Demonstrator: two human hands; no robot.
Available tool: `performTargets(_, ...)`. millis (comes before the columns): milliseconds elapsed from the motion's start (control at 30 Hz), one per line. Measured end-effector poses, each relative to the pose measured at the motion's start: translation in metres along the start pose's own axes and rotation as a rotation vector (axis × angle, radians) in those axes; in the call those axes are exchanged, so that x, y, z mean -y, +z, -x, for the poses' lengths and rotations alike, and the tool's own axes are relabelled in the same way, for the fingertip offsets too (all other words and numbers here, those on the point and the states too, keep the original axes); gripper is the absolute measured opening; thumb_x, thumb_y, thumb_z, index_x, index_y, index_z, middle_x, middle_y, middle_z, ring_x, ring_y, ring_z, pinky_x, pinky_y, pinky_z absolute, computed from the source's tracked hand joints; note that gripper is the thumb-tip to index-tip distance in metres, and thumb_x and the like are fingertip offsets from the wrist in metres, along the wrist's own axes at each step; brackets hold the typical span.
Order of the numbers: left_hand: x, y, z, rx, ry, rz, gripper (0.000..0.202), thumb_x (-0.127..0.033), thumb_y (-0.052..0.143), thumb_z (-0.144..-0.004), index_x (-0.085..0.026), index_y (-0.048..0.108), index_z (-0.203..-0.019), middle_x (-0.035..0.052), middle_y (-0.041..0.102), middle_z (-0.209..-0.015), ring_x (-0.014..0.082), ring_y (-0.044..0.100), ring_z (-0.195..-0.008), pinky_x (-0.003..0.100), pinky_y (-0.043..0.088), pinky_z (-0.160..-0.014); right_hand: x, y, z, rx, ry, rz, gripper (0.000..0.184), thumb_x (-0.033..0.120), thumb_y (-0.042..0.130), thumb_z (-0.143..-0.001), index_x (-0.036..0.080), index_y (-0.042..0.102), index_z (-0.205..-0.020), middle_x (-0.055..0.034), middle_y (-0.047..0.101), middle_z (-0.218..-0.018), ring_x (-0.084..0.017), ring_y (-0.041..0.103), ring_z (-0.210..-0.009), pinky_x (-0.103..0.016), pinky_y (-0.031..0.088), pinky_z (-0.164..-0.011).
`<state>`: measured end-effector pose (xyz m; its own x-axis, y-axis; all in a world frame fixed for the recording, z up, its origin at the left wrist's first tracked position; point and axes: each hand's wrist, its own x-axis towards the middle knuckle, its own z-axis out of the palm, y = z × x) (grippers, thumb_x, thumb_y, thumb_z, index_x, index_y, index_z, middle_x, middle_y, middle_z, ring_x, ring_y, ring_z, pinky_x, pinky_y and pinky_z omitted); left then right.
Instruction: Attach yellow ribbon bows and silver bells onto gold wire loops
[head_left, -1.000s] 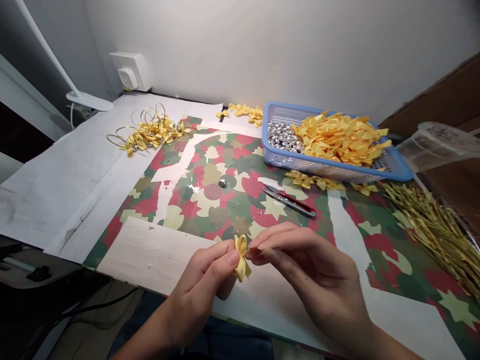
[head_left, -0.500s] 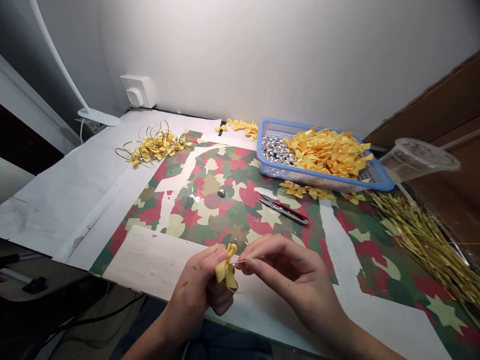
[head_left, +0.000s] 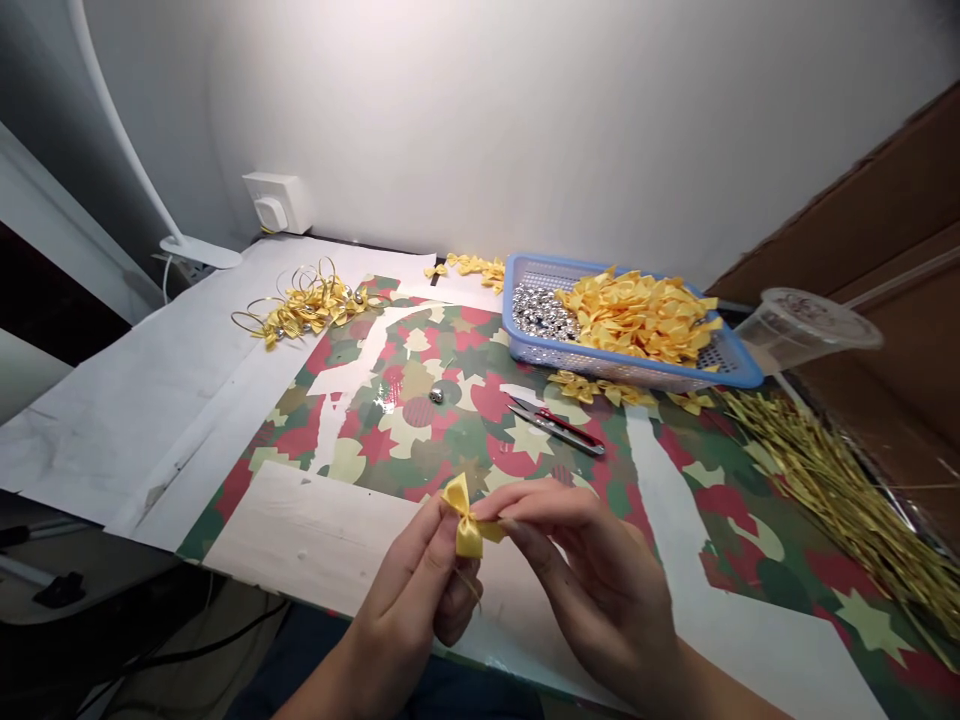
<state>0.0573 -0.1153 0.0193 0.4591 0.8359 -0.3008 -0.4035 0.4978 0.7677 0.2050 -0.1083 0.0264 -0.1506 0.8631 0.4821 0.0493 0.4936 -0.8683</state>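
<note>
The left hand (head_left: pixel 401 610) and right hand (head_left: pixel 592 570) have their fingertips clamped on one glossy yellow satin bow (head_left: pixel 469 522). One round silver bead (head_left: pixel 436 396) lies beyond on a printed sheet (head_left: pixel 465 450).

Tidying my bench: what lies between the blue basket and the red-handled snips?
The head view shows loose yellow ribbon bows on the patterned mat between the blue basket and the red-handled snips.

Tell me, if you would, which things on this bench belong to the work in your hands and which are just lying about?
Belonging to the work: yellow satin bow, left hand, right hand, gold wire bundle, silver beads, blue plastic basket, thread snips.

Just lying about: clear plastic cup, wall socket, desk lamp base.
</note>
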Motion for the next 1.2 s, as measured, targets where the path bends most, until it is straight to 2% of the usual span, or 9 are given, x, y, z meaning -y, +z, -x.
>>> performTargets(133,0.0025,0.0006,0.0011,-0.008,0.039,-0.107,0.036,-0.054,0.045,-0.086,-0.018,0.047,-0.081,-0.0109,0.023,-0.05,0.0045,0.014,-0.04,0.019,0.014,-0.04,0.0,-0.0015,-0.0004,0.021,0.001,0.025,0.027,0.001,0.045,-0.086,0.023,0.055,-0.098,-0.0051,0.066,-0.09,-0.016,0.064,-0.087,-0.031,0.057,-0.073)
performTargets(400,0.0043,-0.0001,-0.0008,-0.044,0.063,-0.19,0.037,-0.054,0.045,-0.086,-0.021,0.039,-0.073,-0.0114,0.022,-0.047,0.0046,0.016,-0.039,0.021,0.013,-0.04,0.0011,-0.0038,0.0003,0.036,-0.045,0.112,0.032,-0.002,0.044,-0.083,0.024,0.052,-0.1,-0.0047,0.064,-0.089,-0.017,0.064,-0.086,-0.03,0.057,-0.07)
performTargets(667,0.0032,-0.0002,-0.0013,-0.058,0.061,-0.208,0.038,-0.055,0.047,-0.085,-0.02,0.039,-0.073,-0.0116,0.021,-0.047,0.005,0.016,-0.04,0.022,0.011,-0.04,0.0023,-0.0047,-0.0011,0.058,-0.213,0.305,0.036,-0.005,0.048,-0.079,0.022,0.053,-0.103,-0.0059,0.067,-0.092,-0.016,0.068,-0.084,-0.024,0.057,-0.071)
performTargets(833,0.0074,-0.0028,-0.0026,-0.064,0.08,-0.205,0.036,-0.054,0.047,-0.085,-0.02,0.041,-0.074,-0.0115,0.02,-0.05,0.0042,0.016,-0.04,0.02,0.012,-0.039,-0.0025,-0.0043,0.0011,0.088,-0.366,0.404,0.033,-0.003,0.048,-0.081,0.016,0.052,-0.108,-0.0122,0.067,-0.096,-0.017,0.066,-0.089,-0.025,0.057,-0.075)
performTargets(900,0.0082,-0.0034,-0.0028,-0.07,0.081,-0.202,0.036,-0.054,0.046,-0.086,-0.02,0.041,-0.074,-0.0115,0.02,-0.049,0.0041,0.016,-0.04,0.019,0.012,-0.038,-0.0029,-0.0039,0.0017,0.077,-0.322,0.369,0.035,-0.003,0.047,-0.082,0.018,0.052,-0.108,-0.0105,0.067,-0.096,-0.017,0.066,-0.089,-0.026,0.057,-0.075)
performTargets(1067,0.005,-0.0041,-0.0038,-0.124,0.067,-0.268,0.037,-0.057,0.053,-0.08,-0.021,0.045,-0.08,-0.0136,0.018,-0.043,0.0037,0.013,-0.037,0.018,0.01,-0.037,-0.0027,-0.0023,0.0019,-0.022,-0.052,0.122,0.026,0.001,0.046,-0.085,0.022,0.054,-0.099,-0.0058,0.065,-0.088,-0.018,0.065,-0.086,-0.03,0.058,-0.068)
performTargets(1200,0.0028,-0.0049,-0.0046,-0.235,0.106,-0.36,0.042,-0.059,0.057,-0.076,-0.017,0.053,-0.082,-0.0127,0.021,-0.045,0.0031,0.012,-0.039,0.018,0.008,-0.038,-0.0029,-0.001,-0.0002,-0.025,-0.014,0.04,0.023,0.003,0.047,-0.086,0.021,0.056,-0.095,-0.0041,0.064,-0.085,-0.017,0.064,-0.082,-0.031,0.057,-0.068)
